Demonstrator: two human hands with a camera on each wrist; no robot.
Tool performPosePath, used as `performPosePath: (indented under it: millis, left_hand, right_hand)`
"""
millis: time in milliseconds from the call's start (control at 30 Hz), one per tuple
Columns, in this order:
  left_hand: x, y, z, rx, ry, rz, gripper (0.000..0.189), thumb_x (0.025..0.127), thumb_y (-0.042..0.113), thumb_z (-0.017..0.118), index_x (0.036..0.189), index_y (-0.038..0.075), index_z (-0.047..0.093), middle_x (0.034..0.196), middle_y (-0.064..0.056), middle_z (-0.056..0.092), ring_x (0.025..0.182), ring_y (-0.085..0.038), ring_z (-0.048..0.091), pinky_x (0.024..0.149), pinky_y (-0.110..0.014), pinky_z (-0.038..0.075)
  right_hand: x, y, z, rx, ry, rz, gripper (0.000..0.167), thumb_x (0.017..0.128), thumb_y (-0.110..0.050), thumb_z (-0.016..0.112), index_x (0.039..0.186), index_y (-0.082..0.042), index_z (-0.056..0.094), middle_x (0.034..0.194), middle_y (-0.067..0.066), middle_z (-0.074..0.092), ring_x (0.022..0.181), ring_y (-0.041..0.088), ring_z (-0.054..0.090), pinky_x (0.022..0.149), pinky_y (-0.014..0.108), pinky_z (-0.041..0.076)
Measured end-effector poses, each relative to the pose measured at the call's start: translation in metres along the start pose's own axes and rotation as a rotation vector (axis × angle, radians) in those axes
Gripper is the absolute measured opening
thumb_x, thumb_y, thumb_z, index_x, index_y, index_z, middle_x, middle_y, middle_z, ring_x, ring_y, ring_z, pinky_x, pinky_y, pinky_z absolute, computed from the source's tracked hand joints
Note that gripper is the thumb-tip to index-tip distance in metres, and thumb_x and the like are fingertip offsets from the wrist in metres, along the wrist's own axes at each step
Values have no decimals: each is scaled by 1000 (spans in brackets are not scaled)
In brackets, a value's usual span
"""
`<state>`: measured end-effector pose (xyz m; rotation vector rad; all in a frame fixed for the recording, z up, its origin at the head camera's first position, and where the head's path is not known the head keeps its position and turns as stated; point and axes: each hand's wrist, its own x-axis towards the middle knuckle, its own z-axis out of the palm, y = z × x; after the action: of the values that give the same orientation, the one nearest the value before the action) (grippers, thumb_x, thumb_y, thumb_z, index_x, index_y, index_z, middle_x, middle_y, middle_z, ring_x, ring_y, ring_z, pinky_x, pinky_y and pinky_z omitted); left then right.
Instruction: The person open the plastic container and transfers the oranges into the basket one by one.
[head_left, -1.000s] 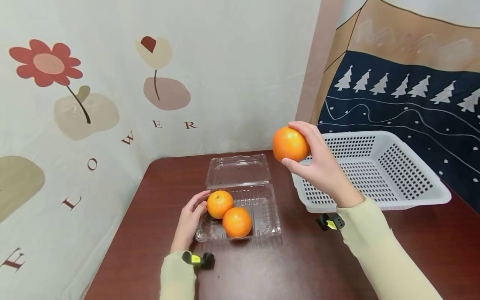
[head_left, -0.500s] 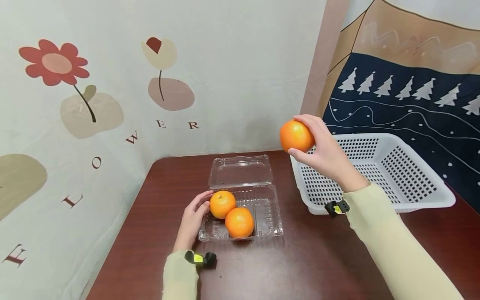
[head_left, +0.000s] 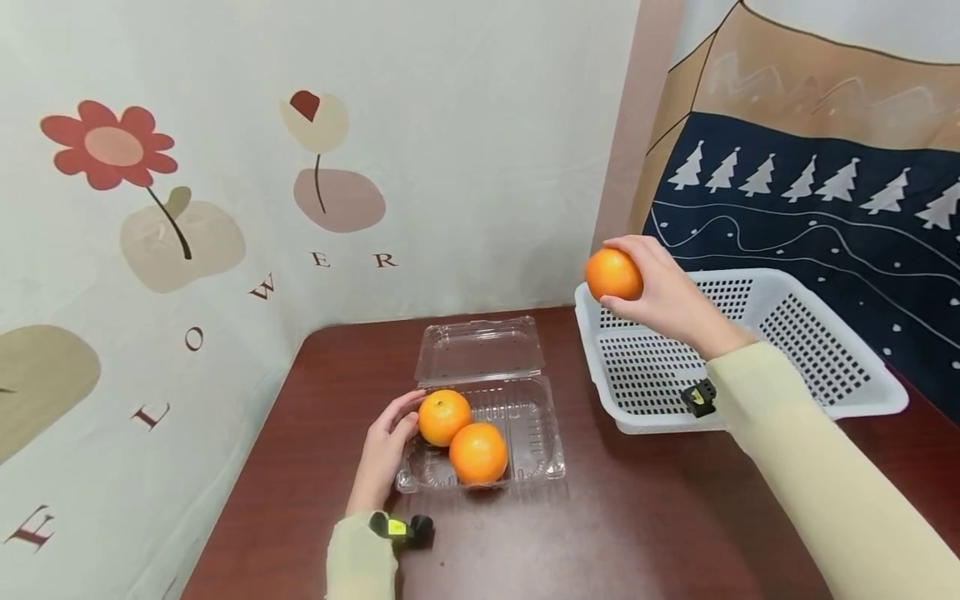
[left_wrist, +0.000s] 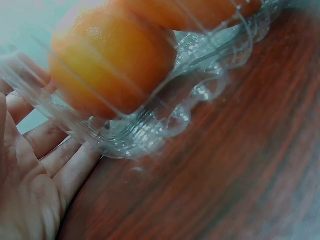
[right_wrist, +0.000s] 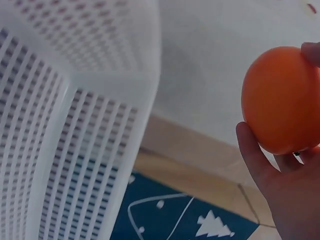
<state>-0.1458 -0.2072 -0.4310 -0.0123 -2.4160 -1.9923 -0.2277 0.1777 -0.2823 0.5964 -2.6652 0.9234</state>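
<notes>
My right hand (head_left: pixel 671 300) grips an orange (head_left: pixel 613 274) in the air, over the left part of a white plastic basket (head_left: pixel 870 408). The right wrist view has this orange (right_wrist: pixel 280 100) between thumb and fingers, apart from the basket wall (right_wrist: pixel 95 145). On the table, my left hand (head_left: pixel 381 457) touches the left side of a clear plastic clamshell box (head_left: pixel 534 429). Its fingers (left_wrist: pixel 70 167) lie fairly straight against the outer wall in the left wrist view. Two oranges sit in the box's left half, a rear orange (head_left: pixel 445 417) and a front orange (head_left: pixel 478 453).
The box's hinged lid (head_left: pixel 480 350) lies folded back behind it. Both containers stand on a dark red-brown table (head_left: pixel 600 517). A printed cloth (head_left: pixel 465 167) hangs behind the table, and a dark blue tree-patterned cloth (head_left: pixel 825 225) hangs behind the basket.
My right hand has carried its orange to the right, from beside the basket's left rim to above the basket. The left hand keeps its place at the box.
</notes>
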Motion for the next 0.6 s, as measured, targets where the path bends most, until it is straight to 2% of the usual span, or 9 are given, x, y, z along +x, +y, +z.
performPosePath:
  millis: [167,300,600]
  left_hand:
    - [2,0,1,-7,-18,11,31,92,16,49,123,17,53,121,0,53,108,-15,51,90,-27,42]
    - [2,0,1,2,-4,21,30,92,15,49,122,16,53,120,-1,53,106,-15,52,90,-28,43]
    - [0,0,-1,11,-11,21,31,92,19,50,122,17,53,122,0,53,108,-14,51,88,-22,42]
  right_hand:
    - [1,15,-8,-51,-42,43,67,75,-32,69,131,-16,37,130,8,34,105,29,40,83,53,41]
    - [3,24,-11,-74,-76,64,68,75,-34,69,132,-15,37,128,10,36,102,30,41,82,52,42]
    - [5,46,-16,-168,-162,164,70,76,-32,68,133,-11,35,128,16,34,104,34,37,84,54,39]
